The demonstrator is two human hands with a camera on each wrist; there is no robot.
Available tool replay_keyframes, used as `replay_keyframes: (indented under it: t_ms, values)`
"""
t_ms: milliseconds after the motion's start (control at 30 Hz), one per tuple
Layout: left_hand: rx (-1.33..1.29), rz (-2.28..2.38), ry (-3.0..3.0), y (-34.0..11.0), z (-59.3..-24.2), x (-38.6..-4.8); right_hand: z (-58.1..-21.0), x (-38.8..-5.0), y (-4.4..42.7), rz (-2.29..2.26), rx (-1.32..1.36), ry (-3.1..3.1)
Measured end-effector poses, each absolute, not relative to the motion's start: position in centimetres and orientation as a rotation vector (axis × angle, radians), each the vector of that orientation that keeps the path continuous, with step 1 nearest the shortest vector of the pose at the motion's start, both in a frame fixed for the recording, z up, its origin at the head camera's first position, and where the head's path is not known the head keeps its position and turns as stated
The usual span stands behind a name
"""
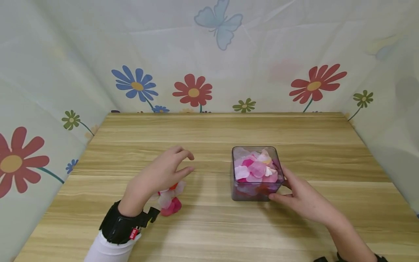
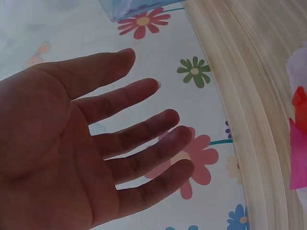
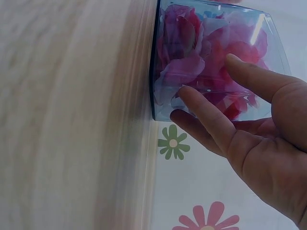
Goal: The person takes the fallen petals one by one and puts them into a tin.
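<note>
A clear, grey-tinted square box [image 1: 256,191] stands on the table, filled with pink, white and magenta artificial flower petals [image 1: 256,169]. At its right side is my right hand [image 1: 304,202], thumb near the front corner and fingers along the side. The right wrist view shows those fingers [image 3: 211,115] fairly straight against the box [image 3: 216,62]. My left hand [image 1: 160,173] hovers left of the box with relaxed, spread fingers and an empty palm [image 2: 53,143]. Beneath and beside it lies a small pile of loose petals [image 1: 170,202], partly hidden by the hand.
The wood-grain table [image 1: 209,233] extends around the box and the petals. A white curtain [image 1: 255,65] printed with flowers and a butterfly encloses its back and sides. A black strap [image 1: 122,223] wraps the left wrist above a white sleeve [image 1: 108,251].
</note>
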State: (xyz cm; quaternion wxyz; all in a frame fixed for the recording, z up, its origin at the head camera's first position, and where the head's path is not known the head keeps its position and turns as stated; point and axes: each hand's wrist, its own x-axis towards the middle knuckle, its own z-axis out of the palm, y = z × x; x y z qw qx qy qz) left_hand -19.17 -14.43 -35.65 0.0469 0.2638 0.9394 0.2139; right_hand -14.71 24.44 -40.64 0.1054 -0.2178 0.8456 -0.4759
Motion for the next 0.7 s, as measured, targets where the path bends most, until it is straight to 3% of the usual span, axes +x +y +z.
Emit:
replay_keyframes:
  t_ms: [700]
  values:
    - [0.49,0.44,2.642,-16.3,-37.1,-18.3,-40.7,-14.6,24.4,-1.419,-0.665,2.485]
